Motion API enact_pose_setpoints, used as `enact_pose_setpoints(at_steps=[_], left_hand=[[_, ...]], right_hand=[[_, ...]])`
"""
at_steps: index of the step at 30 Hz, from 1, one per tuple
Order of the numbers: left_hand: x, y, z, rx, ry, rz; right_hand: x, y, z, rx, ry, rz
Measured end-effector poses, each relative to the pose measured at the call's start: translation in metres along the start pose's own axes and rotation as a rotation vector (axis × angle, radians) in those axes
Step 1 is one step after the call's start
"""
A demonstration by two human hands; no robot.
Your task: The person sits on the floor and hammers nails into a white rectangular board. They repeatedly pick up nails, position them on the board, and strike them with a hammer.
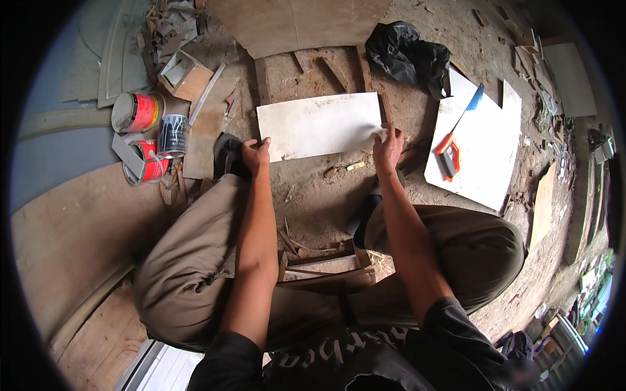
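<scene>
A white rectangular board with dark smudges lies between my two hands, low over the dirt floor in front of my feet. My left hand grips its near left corner, thumb on top. At the right edge, my right hand holds the board with the fingers along the side and the thumb near the face. The undersides of both grips are hidden. To the right, a handsaw with an orange and black handle rests on a larger white sheet, its blade pointing away from me.
Paint cans stand and lie at the left beside wood scraps. A brown wooden panel on legs is at the far side, with a black plastic bag right of it. A plywood strip lies far right.
</scene>
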State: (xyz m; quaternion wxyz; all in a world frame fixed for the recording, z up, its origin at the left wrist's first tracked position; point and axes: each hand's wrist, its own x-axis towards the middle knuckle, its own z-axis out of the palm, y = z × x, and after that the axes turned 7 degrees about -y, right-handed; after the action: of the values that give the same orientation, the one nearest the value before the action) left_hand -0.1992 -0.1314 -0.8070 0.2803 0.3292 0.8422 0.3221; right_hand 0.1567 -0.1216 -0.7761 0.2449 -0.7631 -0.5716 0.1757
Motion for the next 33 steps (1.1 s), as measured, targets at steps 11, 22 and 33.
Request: enact_pose_setpoints(at_steps=[11,22,33], left_hand=[[-0.022,0.061,0.010,0.492,0.008,0.645],[-0.064,0.090,0.049,0.813,-0.402,0.271],[-0.059,0.093,0.042,0.811,-0.497,0.226]], right_hand=[[0.009,-0.081,-0.001,-0.489,-0.608,-0.040],[0.005,-0.080,0.003,-0.448,-0.555,0.013],[0.019,-0.067,-0.018,-0.437,-0.667,-0.086]])
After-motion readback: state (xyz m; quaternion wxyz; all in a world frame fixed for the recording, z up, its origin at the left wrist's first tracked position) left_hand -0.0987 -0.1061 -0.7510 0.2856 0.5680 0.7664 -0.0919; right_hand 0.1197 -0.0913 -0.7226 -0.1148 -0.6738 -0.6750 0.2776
